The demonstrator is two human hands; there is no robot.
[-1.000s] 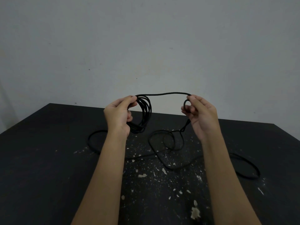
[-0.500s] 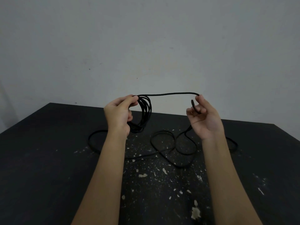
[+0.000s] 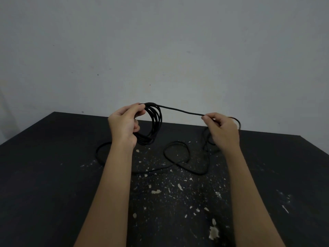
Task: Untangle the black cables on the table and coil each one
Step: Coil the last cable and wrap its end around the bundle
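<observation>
Your L grip (image 3: 124, 123) is up above the bench (image 3: 44, 175), fingers + thumb curled round the top of the coil (image 3: 157, 122). The coil is several black turns bunched together, hanging in the air, lower edge close to your wrist. From the coil's top one taut strand (image 3: 179, 111) runs across to your R grip (image 3: 222, 131), which pinches it btwn thumb and fingertips w/ the other fingers curled in. Behind the R grip the cable bends round in a small loop and drops toward the bench. The grip hides most of that bit, so can't tell how it runs there.

The slack (image 3: 178, 142) lies on the bench below and btwn your arms. It forms a round loop in the middle w/ a crossing at its near side, a long curve passing under your L forearm (image 3: 110, 184) and out to the left, and another bend to the right. Can't tell if it's one cable or more.

The bench top is dark, w/ pale paint flecks (image 3: 156, 191) mostly mid and near side. A plain grey wall (image 3: 160, 41) is behind.
</observation>
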